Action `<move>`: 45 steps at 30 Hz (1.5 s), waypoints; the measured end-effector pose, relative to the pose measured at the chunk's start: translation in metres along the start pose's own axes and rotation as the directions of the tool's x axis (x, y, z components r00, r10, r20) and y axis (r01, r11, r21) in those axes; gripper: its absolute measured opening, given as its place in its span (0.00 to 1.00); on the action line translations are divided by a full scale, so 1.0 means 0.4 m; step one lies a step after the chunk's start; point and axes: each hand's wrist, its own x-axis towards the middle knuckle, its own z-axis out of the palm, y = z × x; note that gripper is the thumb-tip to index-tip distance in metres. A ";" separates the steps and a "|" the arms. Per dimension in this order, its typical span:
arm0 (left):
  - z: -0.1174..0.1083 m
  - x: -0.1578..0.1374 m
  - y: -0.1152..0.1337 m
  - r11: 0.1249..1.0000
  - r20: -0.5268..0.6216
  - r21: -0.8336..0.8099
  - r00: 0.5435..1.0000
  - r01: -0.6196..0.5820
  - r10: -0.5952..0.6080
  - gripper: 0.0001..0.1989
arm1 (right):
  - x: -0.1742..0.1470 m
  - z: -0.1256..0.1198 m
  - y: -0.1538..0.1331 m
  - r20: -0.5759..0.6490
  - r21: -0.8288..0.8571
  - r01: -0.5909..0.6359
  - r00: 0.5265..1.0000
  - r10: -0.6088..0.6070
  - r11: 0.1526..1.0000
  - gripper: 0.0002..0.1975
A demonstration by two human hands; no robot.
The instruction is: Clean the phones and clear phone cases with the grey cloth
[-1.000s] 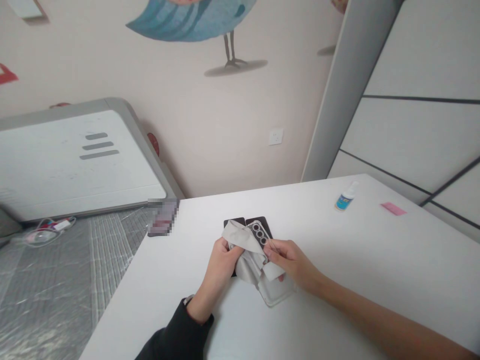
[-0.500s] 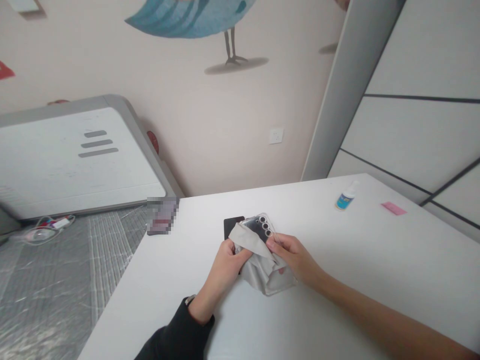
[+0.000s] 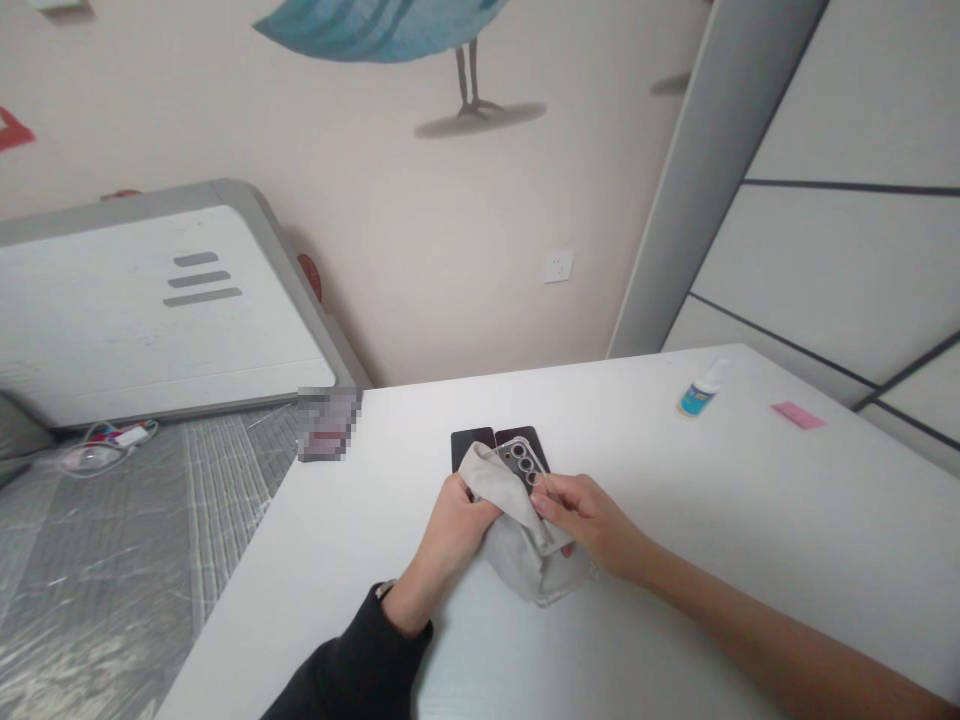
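Over the middle of the white table, my hands hold a clear phone case with ringed camera cutouts at its top. A light grey cloth drapes across the case and covers much of it. My left hand is closed on the cloth at the left side, thumb on top; whether it also grips the case is hidden. At the right edge, my right hand pinches the case, with its fingertips by the cloth's edge. Behind them lies a black phone-like slab, with another dark slab beside it, partly seen through the cutouts.
Farther back on the white table stands a small spray bottle with a blue label. A pink slip lies right of it. A blurred-out item sits at the table's far left corner. Behind is a wall with a socket.
The case has shifted slightly down and toward me, so the dark slab behind it now shows. The cloth's folds have moved over the case. Both hands keep their grip; the view has shifted slightly.
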 end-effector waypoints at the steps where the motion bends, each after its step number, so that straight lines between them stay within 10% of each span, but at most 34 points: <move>1: 0.000 0.001 0.000 1.000 -0.004 -0.001 1.000 0.003 -0.003 0.10 | -0.001 0.000 -0.001 0.006 -0.005 -0.006 1.000 0.006 1.000 0.25; 22: 0.001 0.007 0.009 0.975 -0.080 -0.220 0.997 -0.040 0.023 0.16 | 0.005 0.013 0.010 0.008 -0.018 -0.006 1.000 0.006 1.000 0.23; 37: 0.009 -0.013 0.023 0.895 0.143 -0.445 0.989 0.037 0.030 0.14 | 0.010 -0.001 0.010 -0.164 0.070 -0.009 0.986 0.020 0.998 0.25; 45: 0.001 0.013 -0.005 0.979 0.003 -0.198 0.999 -0.041 0.042 0.12 | -0.002 0.005 0.001 -0.079 -0.204 0.022 0.996 -0.038 0.979 0.19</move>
